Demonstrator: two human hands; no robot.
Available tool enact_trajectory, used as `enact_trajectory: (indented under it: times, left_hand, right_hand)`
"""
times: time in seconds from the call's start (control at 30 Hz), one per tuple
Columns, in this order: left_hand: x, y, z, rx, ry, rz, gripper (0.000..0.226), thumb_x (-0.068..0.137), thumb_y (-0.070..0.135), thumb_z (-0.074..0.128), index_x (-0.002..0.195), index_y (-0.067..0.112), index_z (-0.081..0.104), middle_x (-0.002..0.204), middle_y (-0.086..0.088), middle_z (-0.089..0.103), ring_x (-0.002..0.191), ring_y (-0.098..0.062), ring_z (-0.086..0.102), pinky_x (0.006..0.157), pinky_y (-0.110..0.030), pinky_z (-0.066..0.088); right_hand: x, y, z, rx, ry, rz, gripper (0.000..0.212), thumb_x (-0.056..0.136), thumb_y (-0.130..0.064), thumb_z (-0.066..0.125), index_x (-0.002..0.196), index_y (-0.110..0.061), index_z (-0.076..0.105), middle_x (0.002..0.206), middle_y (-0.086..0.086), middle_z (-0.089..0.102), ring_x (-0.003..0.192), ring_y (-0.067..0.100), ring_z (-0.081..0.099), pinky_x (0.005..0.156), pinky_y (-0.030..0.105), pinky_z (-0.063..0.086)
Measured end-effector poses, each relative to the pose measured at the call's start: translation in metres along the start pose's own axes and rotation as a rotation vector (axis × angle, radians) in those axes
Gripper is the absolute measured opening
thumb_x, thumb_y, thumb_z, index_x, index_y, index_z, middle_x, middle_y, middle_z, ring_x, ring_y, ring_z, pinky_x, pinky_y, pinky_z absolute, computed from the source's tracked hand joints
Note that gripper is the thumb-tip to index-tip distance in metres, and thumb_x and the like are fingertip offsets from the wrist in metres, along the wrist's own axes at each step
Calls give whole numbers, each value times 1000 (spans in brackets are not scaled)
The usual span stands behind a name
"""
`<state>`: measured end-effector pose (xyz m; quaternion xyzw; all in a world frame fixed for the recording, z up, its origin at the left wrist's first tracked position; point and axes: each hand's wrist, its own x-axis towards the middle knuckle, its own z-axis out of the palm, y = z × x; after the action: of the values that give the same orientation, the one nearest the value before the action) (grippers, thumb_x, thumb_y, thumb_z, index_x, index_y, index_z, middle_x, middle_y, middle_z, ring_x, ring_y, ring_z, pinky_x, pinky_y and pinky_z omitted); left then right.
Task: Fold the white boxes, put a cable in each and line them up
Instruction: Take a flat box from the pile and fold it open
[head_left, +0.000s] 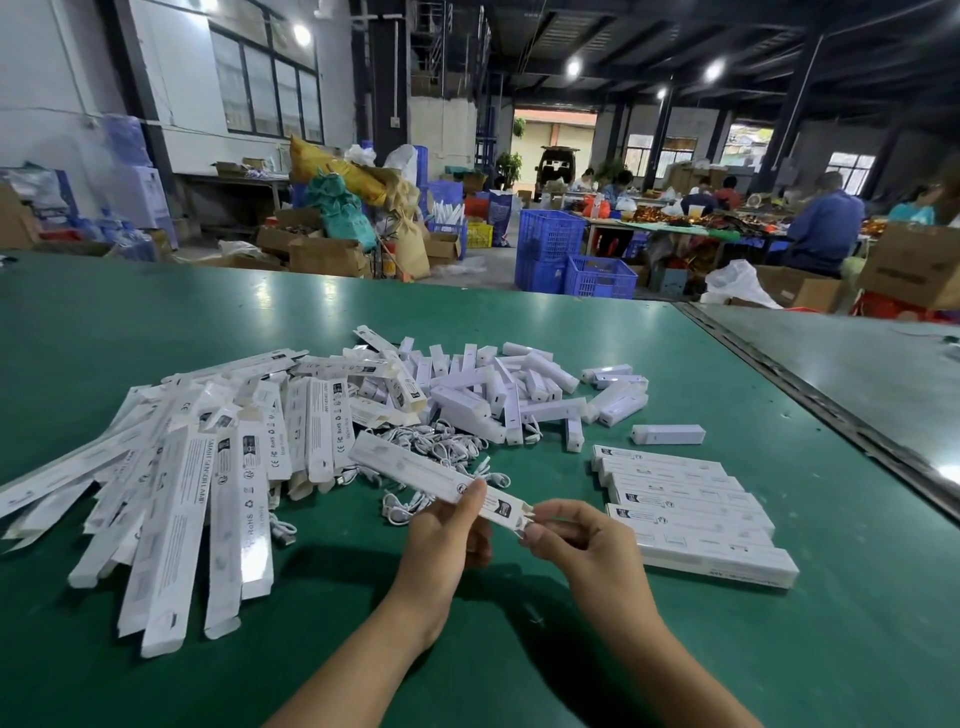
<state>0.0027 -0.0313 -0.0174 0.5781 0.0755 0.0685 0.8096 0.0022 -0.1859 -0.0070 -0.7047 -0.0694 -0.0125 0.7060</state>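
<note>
I hold one long white box (415, 467) above the green table (467, 649), tilted from upper left to lower right. My left hand (447, 530) grips it near the lower end, thumb on top. My right hand (576, 535) pinches the end flap of the same box. White cables (441, 447) lie tangled just behind the box. Flat unfolded white boxes (171, 493) are heaped on the left. A row of several folded boxes (691, 509) lies side by side on the right.
Small white lamp units (498, 389) are piled at the back centre, one (668, 434) apart on the right. A seam (810, 384) splits the table from a second one on the right. Blue crates (550, 249), cartons and seated workers are beyond.
</note>
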Motion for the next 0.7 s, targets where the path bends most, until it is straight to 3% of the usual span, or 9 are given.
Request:
enact_trajectory:
  times: [0.2, 0.3, 0.4, 0.5, 0.6, 0.7]
  left_hand:
    - [1, 0, -1, -28, -9, -21, 28, 92, 36, 63, 72, 16, 70, 59, -4, 53, 49, -15, 50, 46, -24, 43]
    - [1, -1, -1, -2, -64, -13, 31, 81, 43, 66, 77, 13, 67, 59, -3, 53, 49, -15, 49, 46, -24, 43]
    - [2, -4, -1, 28, -97, -23, 41, 72, 50, 67, 79, 10, 65, 60, -3, 55, 49, -14, 49, 47, -24, 43]
    - [3, -6, -2, 78, -143, -24, 49, 70, 57, 65, 78, 8, 65, 61, -4, 55, 50, -13, 49, 48, -24, 44]
    - [3, -6, -4, 135, -177, 8, 55, 72, 64, 58, 78, 9, 63, 62, -7, 53, 53, -14, 50, 50, -24, 44]
    - [2, -9, -7, 261, -169, 137, 64, 71, 67, 58, 106, 13, 55, 66, -5, 57, 54, -10, 52, 51, -22, 45]
  right_hand:
    - [0, 1, -2, 0, -30, 22, 26, 77, 2, 77, 98, -9, 66, 81, 8, 76, 78, 18, 74, 68, 17, 53]
    - [0, 3, -1, -142, -5, -26, 32, 76, -6, 81, 99, -22, 66, 76, 0, 76, 74, 13, 71, 66, 17, 52]
    - [-2, 3, -1, -366, 22, -177, 26, 75, -12, 82, 85, -33, 71, 67, -9, 67, 56, 1, 56, 55, 13, 42]
    - [-3, 3, 0, -515, 51, -307, 33, 71, -11, 83, 68, -40, 66, 66, -8, 58, 57, 4, 48, 53, 13, 35]
    - [-3, 3, 2, -538, 92, -358, 35, 71, -9, 84, 62, -36, 62, 66, -8, 58, 58, 3, 50, 53, 11, 34]
    - [-3, 5, 1, -524, 134, -336, 36, 73, -6, 82, 57, -31, 62, 62, -9, 59, 55, 1, 50, 51, 9, 34]
